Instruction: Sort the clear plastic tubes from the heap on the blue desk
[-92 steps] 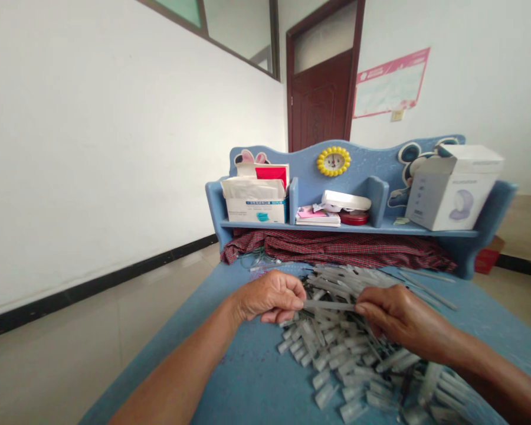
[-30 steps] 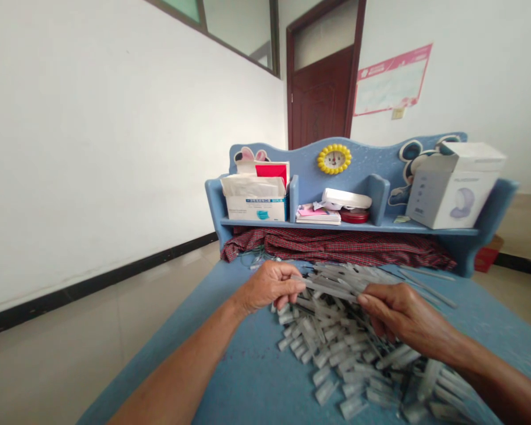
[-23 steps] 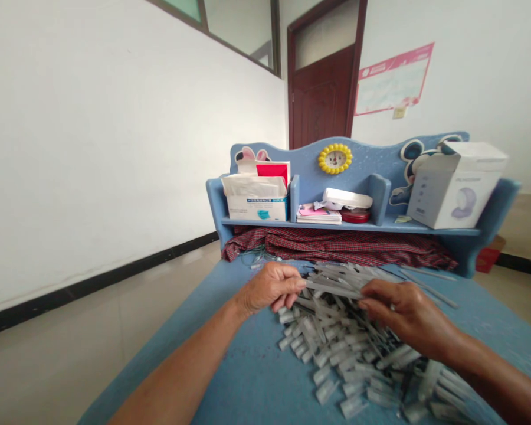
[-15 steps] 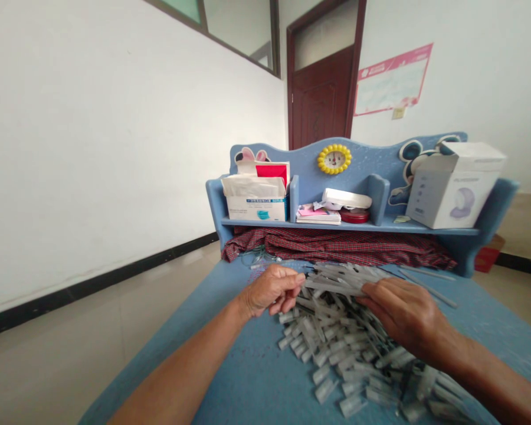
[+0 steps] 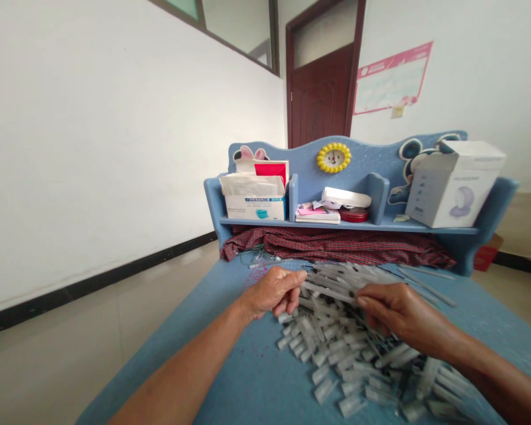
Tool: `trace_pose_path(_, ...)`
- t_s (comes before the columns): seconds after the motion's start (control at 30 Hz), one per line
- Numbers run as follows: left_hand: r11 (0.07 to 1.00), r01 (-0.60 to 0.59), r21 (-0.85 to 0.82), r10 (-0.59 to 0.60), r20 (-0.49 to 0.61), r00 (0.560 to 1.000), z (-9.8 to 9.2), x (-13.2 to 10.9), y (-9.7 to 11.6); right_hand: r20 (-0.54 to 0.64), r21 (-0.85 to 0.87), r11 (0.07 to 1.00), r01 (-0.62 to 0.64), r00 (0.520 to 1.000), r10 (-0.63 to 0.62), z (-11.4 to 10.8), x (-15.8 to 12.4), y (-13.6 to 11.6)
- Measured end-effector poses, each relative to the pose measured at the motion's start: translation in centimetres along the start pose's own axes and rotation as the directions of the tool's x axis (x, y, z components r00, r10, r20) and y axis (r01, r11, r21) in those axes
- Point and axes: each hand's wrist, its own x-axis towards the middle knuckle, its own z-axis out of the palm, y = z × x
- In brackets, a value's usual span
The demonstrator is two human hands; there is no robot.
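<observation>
Between my hands a thin translucent tube (image 5: 330,292) stretches over a pile. Its left end is in the pinched fingers of my left hand (image 5: 278,290). My right hand (image 5: 392,307) closes its thumb and fingers round the other end, where a small dark tip shows. Below and behind them lies a heap of short translucent plastic tubes (image 5: 340,342), some with dark parts inside. Several longer thin tubes (image 5: 429,286) lie to the right of the heap, beyond my right hand.
The blue desk (image 5: 248,366) has a raised shelf at the back. On it stand a mask box (image 5: 256,203), papers, a red tin (image 5: 354,215) and a white box (image 5: 455,186). A checked cloth (image 5: 336,247) is bunched under the shelf.
My right hand has shifted slightly left and turned, with its fingers now more curled. My left hand has stayed almost in place. The tube between them slants down more to the right.
</observation>
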Motion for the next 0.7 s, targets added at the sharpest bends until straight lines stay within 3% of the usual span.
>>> trace_pose_path(0.07, 1.0, 0.007, 0.011, -0.007, -0.005, 1.0, 0.1, 0.0, 0.1, 0.05, -0.009, 1.0, 0.001, 0.999, 0.0, -0.1, 0.0, -0.3)
trace_pose_path(0.17, 0.999, 0.034, 0.026, -0.035, 0.009, 0.999, 0.1, -0.1, 0.1, 0.014, -0.148, 0.988, 0.037, 0.999, -0.035, -0.1, -0.2, -0.4)
trace_pose_path(0.4, 0.997, 0.061, 0.047, -0.062, 0.018, 0.998, 0.0, 0.0, 0.1, -0.163, -0.519, 0.832, 0.197, 0.932, -0.323, 0.4, -0.3, 1.0)
trace_pose_path(0.53, 1.0, 0.028, 0.012, -0.028, 0.03, 0.999, 0.0, -0.1, 0.2, -0.21, -0.427, 0.895, 0.132, 0.948, -0.24, 0.1, -0.2, 0.6)
trace_pose_path(0.7, 1.0, 0.005, 0.021, -0.006, 0.046, 0.999, 0.1, -0.2, 0.3, -0.029, -0.336, 0.932, 0.134, 0.988, -0.153, -0.2, -0.2, -0.5)
